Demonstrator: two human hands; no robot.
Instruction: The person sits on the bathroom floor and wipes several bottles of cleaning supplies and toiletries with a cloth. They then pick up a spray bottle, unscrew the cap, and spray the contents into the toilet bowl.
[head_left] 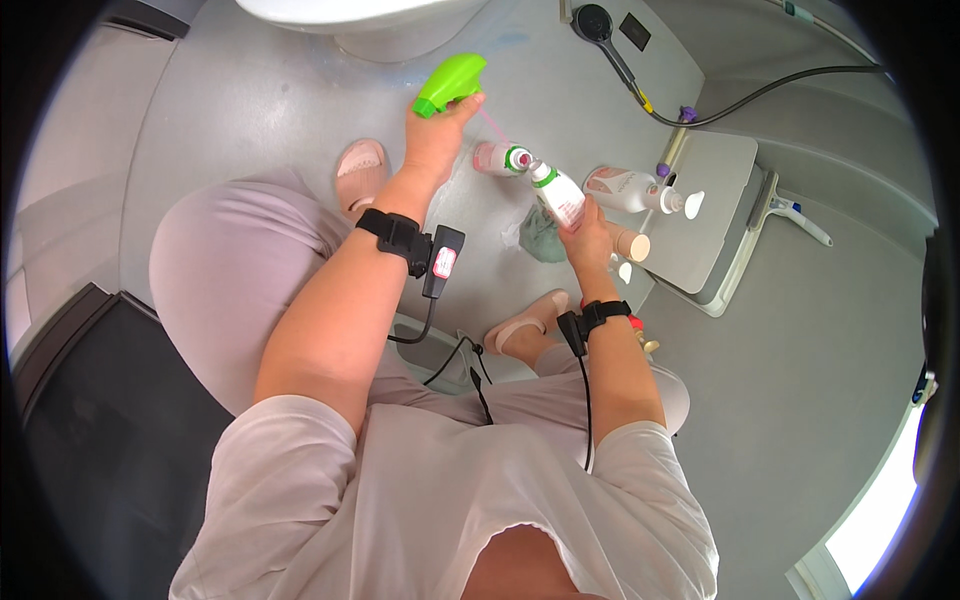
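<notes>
My left hand [437,138] is closed round a bright green trigger spray head [450,84], its thin pinkish tube slanting down from it. In my right hand [588,243] is a white bottle [562,200] with a green collar, tilted so that its mouth meets, or nearly meets, the mouth of a second bottle [492,158]. That one is pinkish, with a green neck ring, and no hand holds it. I cannot tell whether liquid passes between them. A grey-green cloth or bag [541,236] lies beside my right hand.
Right of my hand are a pump bottle [620,189] and a beige-capped bottle [632,243]. Farther right stand a pale flat-topped box [705,200] and a squeegee [800,215]. A shower head [594,24] with a dark hose lies at the back; a white toilet base [385,40] is ahead.
</notes>
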